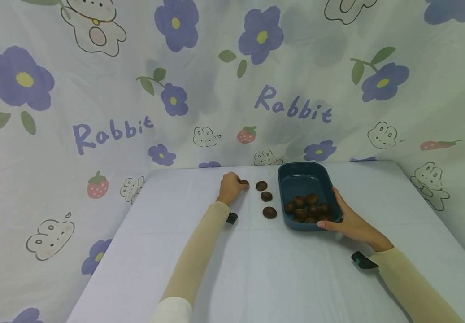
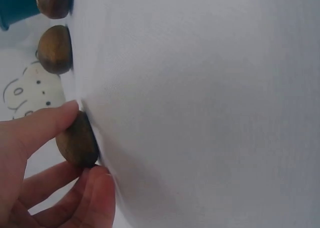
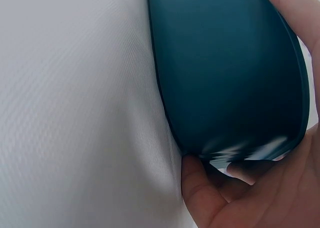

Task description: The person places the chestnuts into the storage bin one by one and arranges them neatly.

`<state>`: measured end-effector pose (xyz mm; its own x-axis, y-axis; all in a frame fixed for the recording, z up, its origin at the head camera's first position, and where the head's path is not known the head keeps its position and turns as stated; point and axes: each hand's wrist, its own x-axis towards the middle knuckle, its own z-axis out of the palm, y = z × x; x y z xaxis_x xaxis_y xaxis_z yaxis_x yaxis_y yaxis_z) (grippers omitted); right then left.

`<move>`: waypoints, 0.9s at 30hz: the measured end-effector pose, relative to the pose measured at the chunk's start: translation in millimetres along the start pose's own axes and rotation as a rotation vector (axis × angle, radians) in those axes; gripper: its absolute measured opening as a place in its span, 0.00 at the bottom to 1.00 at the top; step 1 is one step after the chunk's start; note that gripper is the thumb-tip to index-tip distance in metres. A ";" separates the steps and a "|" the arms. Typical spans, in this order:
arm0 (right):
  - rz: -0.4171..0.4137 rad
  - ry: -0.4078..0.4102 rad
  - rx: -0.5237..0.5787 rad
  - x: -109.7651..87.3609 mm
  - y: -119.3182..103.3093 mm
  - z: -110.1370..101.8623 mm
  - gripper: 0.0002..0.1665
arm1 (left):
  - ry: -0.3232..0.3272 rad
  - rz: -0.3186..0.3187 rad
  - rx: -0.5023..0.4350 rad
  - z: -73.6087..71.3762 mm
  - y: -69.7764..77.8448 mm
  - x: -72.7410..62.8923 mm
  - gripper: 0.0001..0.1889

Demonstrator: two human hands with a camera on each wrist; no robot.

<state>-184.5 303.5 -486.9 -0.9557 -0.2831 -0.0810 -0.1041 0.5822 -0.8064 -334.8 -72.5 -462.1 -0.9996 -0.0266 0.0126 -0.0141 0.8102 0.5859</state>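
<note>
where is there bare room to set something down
Bare table lies between the sleeves, left of the left hand, and right of the teal dish, beyond the right hand. The dish's far end is free too. Crowded: between left hand and dish, with three brown nut-like pieces, and the dish's near end, heaped with more.

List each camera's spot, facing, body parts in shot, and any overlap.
Head: on the head, facing forward and down at tray and nuts; left grip, right grip, sleeves show.
Left wrist: on that wrist, facing the pinched nut; left grip shows.
Right wrist: on that wrist, facing the tray's outside; right grip shows.
Shared: head and left wrist show the pinched nut.
</note>
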 end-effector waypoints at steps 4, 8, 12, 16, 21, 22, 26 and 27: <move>0.005 0.000 -0.001 -0.5 0.1 0.0 0.75 | -0.002 0.022 -0.004 -0.7 -1.5 -0.1 0.16; 0.005 -0.005 0.001 -1.4 -1.5 0.0 0.75 | 0.010 0.029 -0.018 -3.2 -3.9 -2.3 0.17; -0.002 -0.005 0.002 -2.3 -3.2 -1.0 0.75 | 0.034 0.047 -0.031 -5.5 -6.7 -3.2 0.19; -0.005 -0.002 -0.002 -2.9 -4.3 -2.4 0.75 | 0.033 0.079 -0.068 -8.7 -6.9 -4.9 0.19; 0.003 -0.003 -0.004 -3.3 -4.6 -2.5 0.75 | 0.009 0.147 -0.120 -11.8 -0.8 -8.6 0.19; 0.004 -0.003 -0.003 -3.2 -4.9 -2.1 0.75 | 0.003 0.163 -0.129 -12.2 0.6 -9.6 0.19; -0.001 -0.005 0.008 -2.6 -5.3 -0.9 0.75 | -0.026 0.205 -0.158 -12.6 5.3 -14.3 0.18; -0.004 -0.005 0.010 -2.3 -5.1 -0.8 0.75 | -0.038 0.208 -0.167 -12.8 6.4 -15.6 0.19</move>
<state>-181.9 301.8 -482.1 -0.9538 -0.2894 -0.0807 -0.1053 0.5736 -0.8123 -319.0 -74.4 -448.2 -0.9808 0.1549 0.1187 0.1933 0.6883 0.6992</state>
